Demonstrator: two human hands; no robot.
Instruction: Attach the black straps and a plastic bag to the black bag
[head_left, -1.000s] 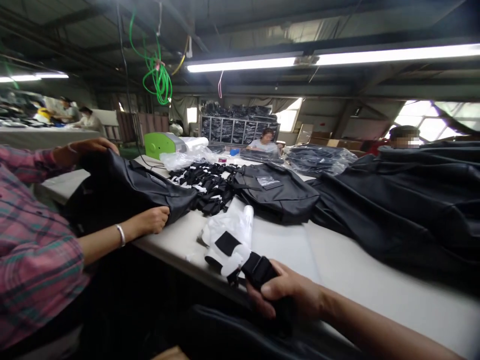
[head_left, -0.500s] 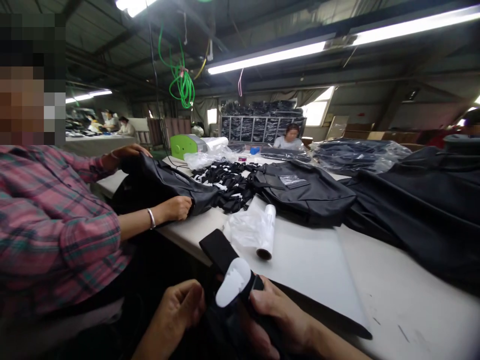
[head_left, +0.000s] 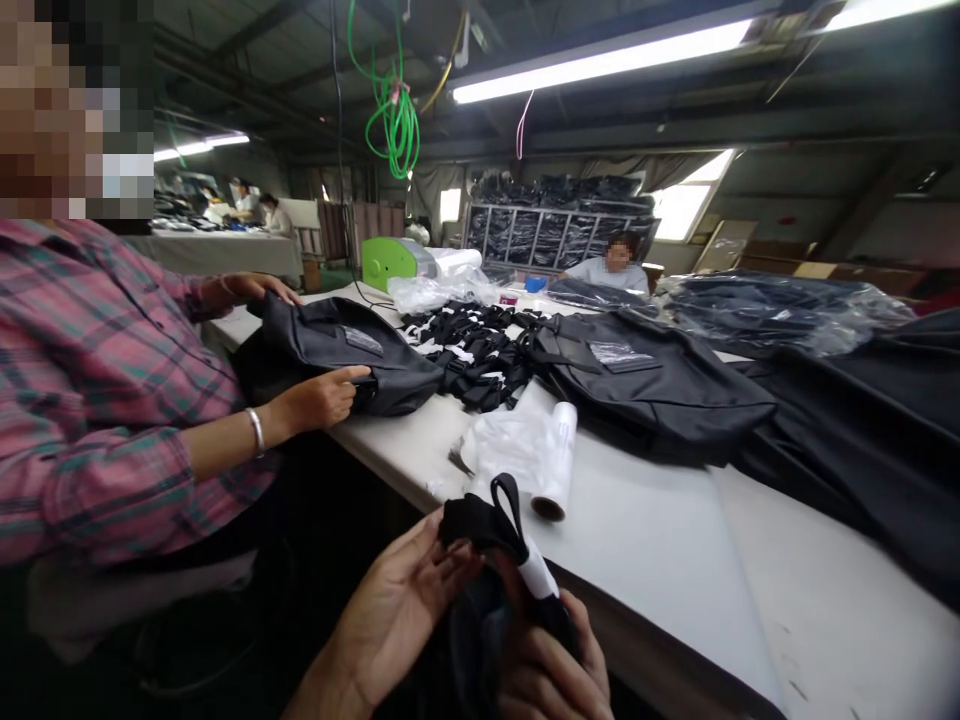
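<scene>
In the head view, a folded black webbing strap [head_left: 480, 522] is between my two hands, low in front of the table edge. A white band [head_left: 537, 574] wraps round its folded part, and a narrow loop stands up above the band. My right hand [head_left: 555, 655] grips the banded bundle from below, its fingers curled round it. With thumb and fingers, my left hand [head_left: 401, 605] holds the wider strap end on the left. Dark material hangs beneath the hands, too dim to make out.
On the table [head_left: 645, 540] lie a roll of clear plastic bags [head_left: 559, 460], a heap of banded black straps [head_left: 480, 350] and a black bag [head_left: 645, 385]. A co-worker in a plaid shirt [head_left: 127, 390] handles another black bag [head_left: 345, 350] at left. A green machine [head_left: 388, 262] stands behind.
My left hand has come up and taken hold of the strap end. The flat white piece now shows as a band round the strap. The co-worker's near hand has shifted left; my view has turned slightly.
</scene>
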